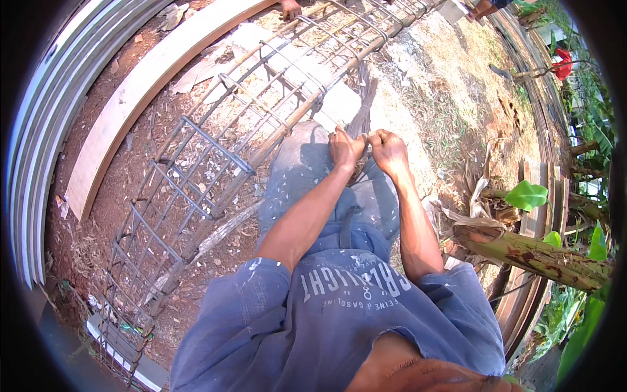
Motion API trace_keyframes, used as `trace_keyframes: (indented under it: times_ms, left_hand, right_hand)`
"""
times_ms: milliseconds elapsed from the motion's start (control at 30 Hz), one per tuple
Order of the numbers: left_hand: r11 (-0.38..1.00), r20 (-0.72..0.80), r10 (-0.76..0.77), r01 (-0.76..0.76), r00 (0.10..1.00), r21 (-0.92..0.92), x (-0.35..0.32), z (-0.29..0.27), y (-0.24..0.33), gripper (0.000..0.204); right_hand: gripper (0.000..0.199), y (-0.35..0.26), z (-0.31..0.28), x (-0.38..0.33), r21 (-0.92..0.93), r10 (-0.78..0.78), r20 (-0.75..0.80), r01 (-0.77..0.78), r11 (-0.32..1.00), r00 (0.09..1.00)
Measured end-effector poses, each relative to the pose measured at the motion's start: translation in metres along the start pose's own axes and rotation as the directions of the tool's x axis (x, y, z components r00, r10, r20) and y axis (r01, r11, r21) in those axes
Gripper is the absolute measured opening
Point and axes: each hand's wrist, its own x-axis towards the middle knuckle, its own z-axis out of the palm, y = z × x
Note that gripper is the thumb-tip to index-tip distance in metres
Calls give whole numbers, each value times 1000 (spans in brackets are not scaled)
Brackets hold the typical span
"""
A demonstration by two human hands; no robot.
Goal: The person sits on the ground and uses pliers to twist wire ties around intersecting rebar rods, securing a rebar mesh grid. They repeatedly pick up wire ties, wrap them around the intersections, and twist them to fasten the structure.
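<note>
My left hand [347,147] and my right hand [390,150] are close together over my lap, both closed with the thumbs toward each other. What is pinched in the fingers is too small to make out. A bundle of dark, thin wire-like strands [363,108] lies just beyond the hands and runs down between my legs. To my left is a long rebar cage [215,145], made of steel bars tied with square stirrups. A long pole [264,149] runs along its near side. My left hand is a short way from that pole.
A long wooden board [134,101] and stacked pale metal lengths [62,78] lie beyond the cage. Another person's hand [290,9] touches the cage's far end; more hands [482,9] show at top right. A cut plant trunk [532,251] and planks [547,189] lie on my right.
</note>
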Motion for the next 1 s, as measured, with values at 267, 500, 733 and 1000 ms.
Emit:
trace_keyframes:
  times_ms: [267, 500, 733, 1000]
  left_hand:
    - [950, 10, -221, 218, 975, -226, 14, -7, 2, 35]
    - [977, 36, -119, 123, 992, -176, -2, -14, 30, 28]
    - [971, 230, -120, 162, 966, -173, 18, -18, 56, 26]
    - [966, 382, -52, 144, 923, -216, 90, 56, 122, 16]
  right_hand:
    - [16, -79, -134, -143, 265, -597, 125, 553, 790, 793]
    - [31, 177, -396, -295, 198, 88, -714, 80, 977, 694]
    - [21, 81, -313, -254, 413, 291, -764, 90, 906, 575]
    - [27, 117, -271, -276, 598, 548, -558, -155, 786, 623]
